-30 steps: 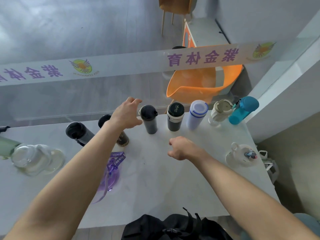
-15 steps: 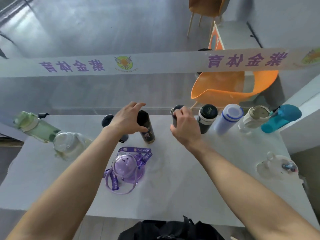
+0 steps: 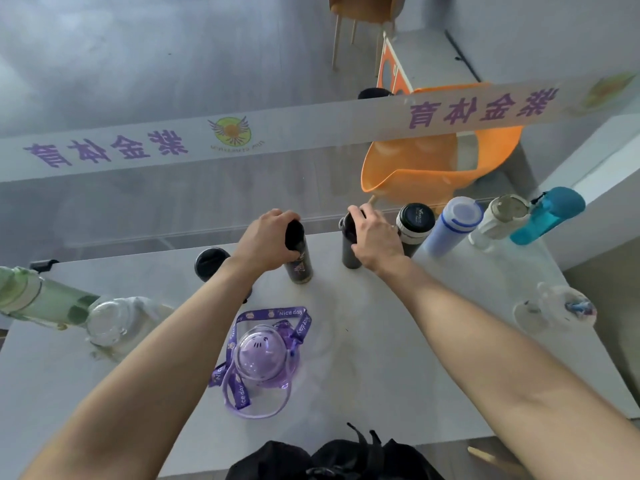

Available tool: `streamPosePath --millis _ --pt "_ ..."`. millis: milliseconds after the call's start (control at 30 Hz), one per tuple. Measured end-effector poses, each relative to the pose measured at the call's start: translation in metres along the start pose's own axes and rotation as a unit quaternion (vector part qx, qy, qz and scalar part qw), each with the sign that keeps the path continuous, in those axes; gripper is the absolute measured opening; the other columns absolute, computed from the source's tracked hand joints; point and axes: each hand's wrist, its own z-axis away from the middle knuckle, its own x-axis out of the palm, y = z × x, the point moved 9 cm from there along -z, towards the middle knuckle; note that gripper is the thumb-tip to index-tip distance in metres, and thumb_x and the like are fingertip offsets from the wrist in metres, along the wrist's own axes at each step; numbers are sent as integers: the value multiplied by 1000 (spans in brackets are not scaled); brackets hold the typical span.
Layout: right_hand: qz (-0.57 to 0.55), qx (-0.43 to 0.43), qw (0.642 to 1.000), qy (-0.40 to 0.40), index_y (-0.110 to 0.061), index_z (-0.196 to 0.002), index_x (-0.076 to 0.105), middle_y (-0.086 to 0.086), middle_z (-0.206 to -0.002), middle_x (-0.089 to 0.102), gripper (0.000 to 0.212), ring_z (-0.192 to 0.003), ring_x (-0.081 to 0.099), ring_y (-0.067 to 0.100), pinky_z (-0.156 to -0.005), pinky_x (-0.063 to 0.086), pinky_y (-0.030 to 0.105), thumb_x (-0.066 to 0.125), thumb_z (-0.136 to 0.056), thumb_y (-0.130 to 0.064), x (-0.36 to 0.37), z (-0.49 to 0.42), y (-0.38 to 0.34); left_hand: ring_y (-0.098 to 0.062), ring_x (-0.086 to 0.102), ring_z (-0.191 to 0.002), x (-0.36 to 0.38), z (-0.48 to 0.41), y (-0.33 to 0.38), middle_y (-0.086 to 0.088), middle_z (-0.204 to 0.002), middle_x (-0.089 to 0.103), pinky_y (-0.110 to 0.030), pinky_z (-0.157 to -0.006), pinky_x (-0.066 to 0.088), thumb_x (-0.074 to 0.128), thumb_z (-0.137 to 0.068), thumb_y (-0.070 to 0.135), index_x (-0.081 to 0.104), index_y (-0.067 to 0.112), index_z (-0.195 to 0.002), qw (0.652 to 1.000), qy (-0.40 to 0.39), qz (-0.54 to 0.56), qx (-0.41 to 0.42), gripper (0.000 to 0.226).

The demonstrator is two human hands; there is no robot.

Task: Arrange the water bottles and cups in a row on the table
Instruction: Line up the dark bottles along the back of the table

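Observation:
My left hand (image 3: 268, 239) grips a black bottle with a purple print (image 3: 300, 268) near the white table's (image 3: 363, 358) far edge. My right hand (image 3: 375, 239) grips the top of a dark grey flask (image 3: 349, 251) beside it. To the right stand a black-and-white flask (image 3: 414, 225), a pale blue bottle (image 3: 450, 225), a white bottle (image 3: 498, 220) and a teal bottle (image 3: 547, 216) in a row. Another black flask (image 3: 209, 263) stands behind my left forearm. A purple bottle with a strap (image 3: 261, 355) stands in the middle.
A green bottle (image 3: 38, 297) and a clear glass bottle (image 3: 114, 322) sit at the table's left. A clear cup with a lid (image 3: 554, 308) is at the right edge. A black bag (image 3: 332, 459) lies at the near edge. Glass with a banner rises behind the table.
My right hand has gone from the table's middle to the dark grey flask and closed on it. My left hand has taken hold of the printed black bottle.

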Motion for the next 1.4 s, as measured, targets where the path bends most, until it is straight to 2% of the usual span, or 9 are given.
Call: streamPosePath --millis 200,400,667,767,900,1033,1100,1233,1400 --pt "-11 4 1000 9 -16 -158 44 8 -144 52 72 -130 55 34 -90 56 48 74 -93 -10 1 2 2 -32 62 -105 -1 -25 10 -2 -120 61 -40 -86 54 89 -74 31 60 28 -139 1000 3 9 -1 71" --pt "-26 2 1000 5 -14 -158 44 8 -144 53 82 -130 57 34 -93 56 48 87 -89 -16 -1 3 1 -31 61 -105 0 -36 15 -3 -119 60 -41 -86 53 90 -74 30 60 26 -138 1000 3 9 15 71" --pt "-31 -3 1000 1 -12 -161 41 10 -150 49 81 -132 54 37 -101 53 49 83 -91 -10 2 0 1 -31 60 -111 4 -40 15 -3 -126 58 -41 -88 54 89 -79 23 57 27 -144 999 -12 9 38 72" --pt "-23 -7 1000 -9 -11 -163 37 13 -154 45 82 -136 52 39 -107 50 49 79 -92 -13 4 -1 -1 -32 60 -117 7 -39 13 -2 -135 55 -43 -92 57 91 -78 27 47 33 -153 999 -34 9 34 87" --pt "15 -8 1000 4 -11 -165 32 23 -167 37 105 -157 35 41 -122 39 55 89 -82 -41 -8 -2 -11 -29 56 -126 4 -33 0 -3 -150 48 -47 -100 57 98 -72 35 28 38 -164 998 -59 33 13 116" --pt "-58 -96 982 149 -4 -151 50 21 -150 55 67 -141 52 39 -114 47 53 70 -97 -37 -54 2 -71 -29 52 -139 -16 -17 -51 -2 -162 41 -44 -109 49 93 -78 47 36 31 -163 998 -56 11 -42 104" --pt "-108 -133 969 179 -5 -149 52 17 -145 58 56 -134 56 36 -110 51 48 62 -103 -35 -65 4 -106 -28 46 -144 -19 1 -86 -2 -160 41 -46 -114 45 94 -71 57 40 30 -161 994 -76 -18 -82 108" --pt "-98 -157 975 123 -5 -151 52 18 -148 58 62 -139 54 38 -117 48 49 68 -100 -37 -50 -3 -150 -33 48 -139 -5 40 -148 -3 -147 48 -50 -110 49 98 -55 64 45 31 -155 978 -112 -52 -165 118" --pt "-70 -183 977 81 -3 -129 68 17 -128 68 44 -119 65 36 -106 54 49 71 -94 -29 -22 7 -170 -32 58 -114 14 52 -170 -6 -123 58 -39 -85 54 97 -61 37 52 25 -139 984 -70 4 -165 91"
